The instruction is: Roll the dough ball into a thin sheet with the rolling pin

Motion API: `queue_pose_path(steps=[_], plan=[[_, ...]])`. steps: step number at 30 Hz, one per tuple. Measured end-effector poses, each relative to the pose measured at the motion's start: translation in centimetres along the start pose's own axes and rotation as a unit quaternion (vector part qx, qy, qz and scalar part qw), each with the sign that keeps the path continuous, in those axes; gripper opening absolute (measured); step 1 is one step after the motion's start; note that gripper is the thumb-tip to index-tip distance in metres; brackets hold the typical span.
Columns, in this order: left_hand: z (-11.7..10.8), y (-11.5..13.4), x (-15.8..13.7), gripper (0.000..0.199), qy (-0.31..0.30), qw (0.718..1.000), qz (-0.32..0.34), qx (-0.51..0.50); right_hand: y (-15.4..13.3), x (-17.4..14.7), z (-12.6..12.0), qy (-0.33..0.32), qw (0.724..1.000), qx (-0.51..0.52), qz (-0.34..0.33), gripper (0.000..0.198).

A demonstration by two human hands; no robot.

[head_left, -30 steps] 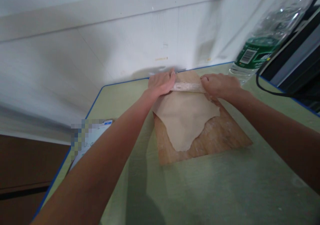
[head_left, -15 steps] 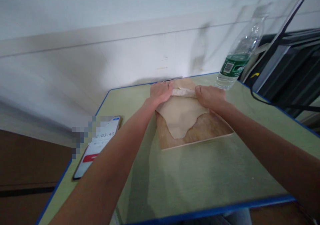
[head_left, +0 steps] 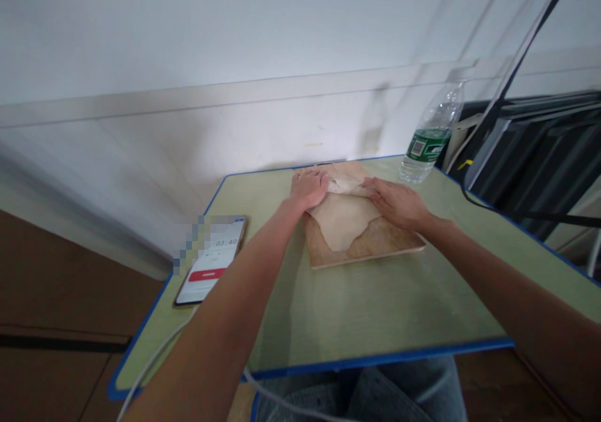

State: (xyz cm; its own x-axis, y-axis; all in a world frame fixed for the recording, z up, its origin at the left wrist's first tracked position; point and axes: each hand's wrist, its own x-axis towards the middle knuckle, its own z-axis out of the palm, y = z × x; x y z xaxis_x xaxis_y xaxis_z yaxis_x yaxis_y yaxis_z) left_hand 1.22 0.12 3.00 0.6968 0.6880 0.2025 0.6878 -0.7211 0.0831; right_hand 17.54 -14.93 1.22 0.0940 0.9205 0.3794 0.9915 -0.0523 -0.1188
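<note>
A thin beige sheet that looks like rolled-out dough (head_left: 345, 218) lies on a wooden board (head_left: 323, 256). Its far part is folded over into a loose, whitish, wrinkled band, while the near end tapers to a rounded tongue. My left hand (head_left: 308, 187) curls its fingers over the left end of this fold. On the right end rests my right hand (head_left: 397, 203), its fingers fairly straight and touching the fold. The fingertips of both hands are partly hidden, and whether anything lies inside the fold cannot be seen.
A phone (head_left: 213, 262) showing a timer lies on the left of the pale green table (head_left: 366, 303), with a white cable (head_left: 157, 356) near it. At the back right stands a water bottle (head_left: 427, 137). Dark folders (head_left: 539, 146) and a black strap (head_left: 488, 121) are beyond the right edge.
The tight roll between my hands has loosened into a flatter, wrinkled fold. My right hand's fingers have straightened from a grip. The view has shifted, showing more of the table's front edge.
</note>
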Motion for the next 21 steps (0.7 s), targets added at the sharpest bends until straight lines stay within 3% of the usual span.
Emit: queue_pose_path(steps=[13, 21], plan=[[0.0, 0.1, 2.0, 0.056, -0.015, 0.998, -0.007, 0.062, 0.7, 0.9, 0.6, -0.006, 0.996, -0.066, -0.053, 0.039], [0.5, 0.4, 3.8, 0.058, -0.026, 0.996, -0.033, 0.073, 1.8, 1.9, 0.7, -0.064, 0.991, -0.095, -0.066, 0.044]])
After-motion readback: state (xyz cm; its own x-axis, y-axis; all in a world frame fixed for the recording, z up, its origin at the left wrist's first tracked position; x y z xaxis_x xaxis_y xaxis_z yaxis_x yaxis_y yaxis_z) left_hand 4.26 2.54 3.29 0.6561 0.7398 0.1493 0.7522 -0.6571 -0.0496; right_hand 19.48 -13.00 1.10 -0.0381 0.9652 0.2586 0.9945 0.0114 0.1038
